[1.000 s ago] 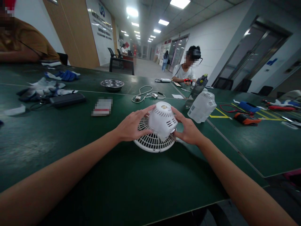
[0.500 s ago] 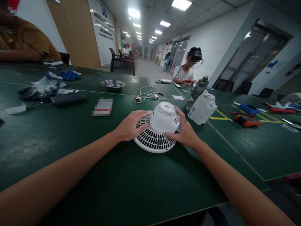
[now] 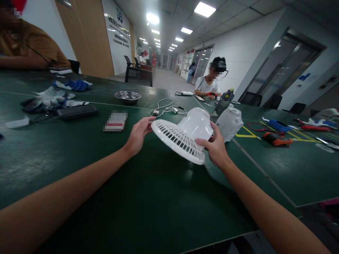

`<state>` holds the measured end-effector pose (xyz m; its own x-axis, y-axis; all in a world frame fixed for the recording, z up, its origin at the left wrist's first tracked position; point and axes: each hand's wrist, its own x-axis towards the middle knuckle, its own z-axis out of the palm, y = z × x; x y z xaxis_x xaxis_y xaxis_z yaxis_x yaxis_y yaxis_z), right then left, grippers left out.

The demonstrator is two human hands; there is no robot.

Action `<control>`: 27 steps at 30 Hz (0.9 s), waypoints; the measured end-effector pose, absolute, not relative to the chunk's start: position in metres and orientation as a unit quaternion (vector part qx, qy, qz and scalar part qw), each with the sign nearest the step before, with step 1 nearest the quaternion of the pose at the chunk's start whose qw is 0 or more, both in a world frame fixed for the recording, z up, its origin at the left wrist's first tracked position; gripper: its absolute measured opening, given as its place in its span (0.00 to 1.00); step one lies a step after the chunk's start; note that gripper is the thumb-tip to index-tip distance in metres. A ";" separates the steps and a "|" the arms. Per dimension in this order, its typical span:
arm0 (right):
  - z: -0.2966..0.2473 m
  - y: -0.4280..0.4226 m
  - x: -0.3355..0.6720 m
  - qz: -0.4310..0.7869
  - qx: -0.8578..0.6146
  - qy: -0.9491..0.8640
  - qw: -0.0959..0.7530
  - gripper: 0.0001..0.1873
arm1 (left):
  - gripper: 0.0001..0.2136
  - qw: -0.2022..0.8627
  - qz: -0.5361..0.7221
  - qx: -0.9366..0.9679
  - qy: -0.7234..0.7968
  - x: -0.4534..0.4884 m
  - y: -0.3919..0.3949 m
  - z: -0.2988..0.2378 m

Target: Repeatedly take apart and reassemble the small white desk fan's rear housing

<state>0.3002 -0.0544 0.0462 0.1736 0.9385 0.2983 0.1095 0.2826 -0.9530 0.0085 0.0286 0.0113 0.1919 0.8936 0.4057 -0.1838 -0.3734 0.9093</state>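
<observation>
A white fan head [image 3: 196, 123], made of a round slotted grille and a domed motor cover, is tilted above the green table with its left rim raised. My right hand [image 3: 215, 144] grips the motor cover from the right, thumb in front and fingers behind. At the left rim of the grille, my left hand [image 3: 139, 135] has its fingertips pressed to the edge, some of them hidden behind it. Just behind my right hand stands a white plastic housing with vents [image 3: 230, 123]. A white cable with a plug [image 3: 156, 113] lies beyond the fan head.
A metal bowl [image 3: 128, 96], a blurred flat box [image 3: 115, 121], gloves [image 3: 50, 98] and a dark case [image 3: 76, 112] lie leftward. To the right are a bottle [image 3: 224, 102] and an orange multimeter [image 3: 277, 139]. A co-worker [image 3: 209, 83] sits across the table.
The fan head has been lifted and tilted, its left side rising and its dome leaning right. My left hand has shifted from the top of the grille to its left rim.
</observation>
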 end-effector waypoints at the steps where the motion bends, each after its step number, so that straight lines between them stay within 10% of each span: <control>1: 0.046 -0.054 0.299 0.381 -0.471 -0.512 0.609 0.46 | 0.27 0.477 0.573 0.605 0.280 0.010 0.027 0.013; 6: 0.036 -0.055 0.288 0.596 -0.373 -0.475 0.529 0.21 | 0.20 0.517 0.517 0.629 0.264 0.019 0.013 0.019; 27: 0.024 -0.051 0.290 0.676 -0.370 -0.344 0.537 0.11 | 0.10 0.398 0.515 0.661 0.373 0.023 0.001 0.030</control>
